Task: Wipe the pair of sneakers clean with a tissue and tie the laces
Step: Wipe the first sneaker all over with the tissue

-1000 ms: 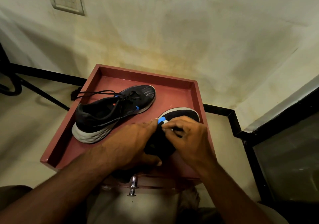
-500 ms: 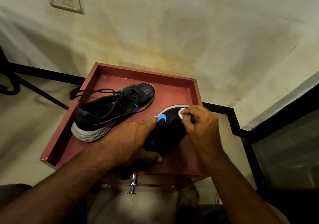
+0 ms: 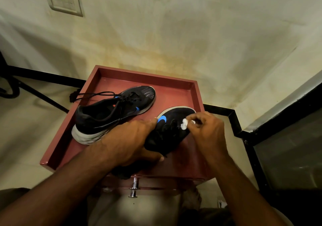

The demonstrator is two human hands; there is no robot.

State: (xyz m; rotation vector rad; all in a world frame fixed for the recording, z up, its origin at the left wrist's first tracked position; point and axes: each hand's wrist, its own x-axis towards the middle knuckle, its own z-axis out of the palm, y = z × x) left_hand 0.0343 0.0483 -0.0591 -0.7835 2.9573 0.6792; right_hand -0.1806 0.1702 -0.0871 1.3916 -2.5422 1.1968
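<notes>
Two black sneakers with blue logos lie on a red tray-like table top (image 3: 174, 88). The left sneaker (image 3: 111, 116) rests on its white sole, its laces trailing loose over the tray's left edge. My left hand (image 3: 129, 142) grips the right sneaker (image 3: 170, 131) around its middle and heel, holding it tilted. My right hand (image 3: 207, 128) pinches a small crumpled white tissue (image 3: 185, 124) and presses it on the right sneaker's upper near the toe. The heel of the held sneaker is hidden under my left hand.
A stained wall with a switch plate (image 3: 63, 2) rises behind the tray. A chrome knob (image 3: 133, 190) sticks out below the tray's front. Black skirting (image 3: 231, 119) and a dark glass panel (image 3: 287, 156) lie to the right, a black cable (image 3: 10, 90) on the left.
My right hand with the tissue slid from the shoe's tongue area out toward the toe, then back a little along the upper. My left hand kept its grip on the right sneaker.
</notes>
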